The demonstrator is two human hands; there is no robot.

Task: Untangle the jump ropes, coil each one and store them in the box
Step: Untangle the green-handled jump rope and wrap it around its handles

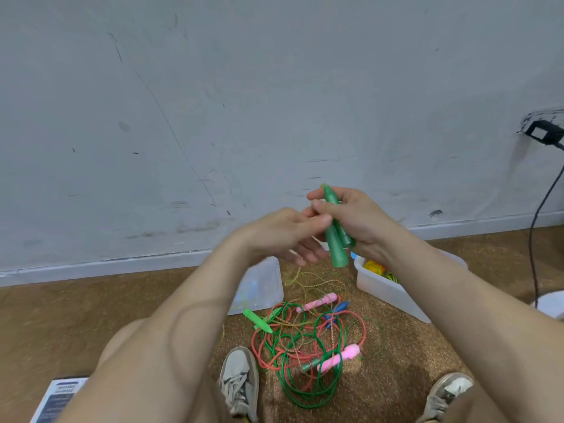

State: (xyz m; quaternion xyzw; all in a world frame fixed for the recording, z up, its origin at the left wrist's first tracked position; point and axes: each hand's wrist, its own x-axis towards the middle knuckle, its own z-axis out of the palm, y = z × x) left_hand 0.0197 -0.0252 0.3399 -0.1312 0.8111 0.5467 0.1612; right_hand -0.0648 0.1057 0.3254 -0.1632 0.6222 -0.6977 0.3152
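Ropes [300, 346] are being seen in a red-and-green tangle on the floor, low centre, between two shoes [241, 380]. Sweeping from the left: a lid [265, 288] is being shown flat near the wall, just beside the tangle. Above it, the left hand [280, 236] is being held out with its lower fingers loosely spread. Two green handles [334, 239] are being touched by its upper fingertips, and whether anything is being pinched there cannot be told. Those handles are being gripped together, tilted, by the right hand [360, 221], fingers curled round them. Further right, yellow rope is being held in the box [393, 293].
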